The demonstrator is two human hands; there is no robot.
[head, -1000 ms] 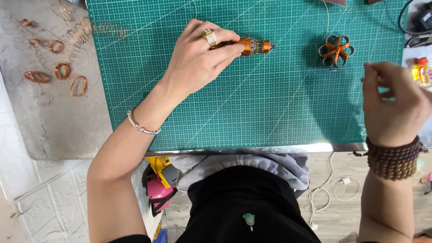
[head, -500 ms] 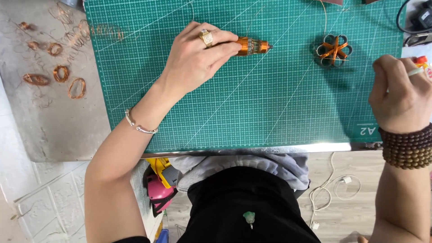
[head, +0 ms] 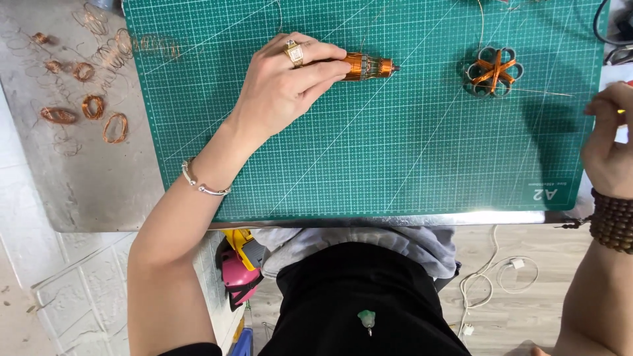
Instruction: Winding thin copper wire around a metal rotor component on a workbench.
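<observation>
- Hands apart: left hand (head: 287,89) lies on the green cutting mat (head: 369,158); right hand (head: 610,148) sits at the mat's right edge, partly cut off by the frame.
- Left grip: fingers curled over the near end of an orange wire-wound spool (head: 366,66), pressing it flat to the mat. Tapered tip points right and stays uncovered. Judged: held down so it cannot roll.
- Right grip: fingers bunched together near the mat's edge. A thin wire (head: 541,92) runs from the flower piece toward this hand; whether the hand pinches it, cannot tell.
- Flower-shaped wire piece (head: 491,71), grey loops with orange crossed wrapping, rests on the mat between spool and right hand, touched by neither.
- Copper wire coils (head: 86,109) and loose springy strands lie on the grey surface (head: 99,191) left of the mat, well apart from both hands. Judged: set aside to keep the mat free.
- Beaded bracelet (head: 610,221) on right wrist, thin bangle (head: 201,184) on left.
</observation>
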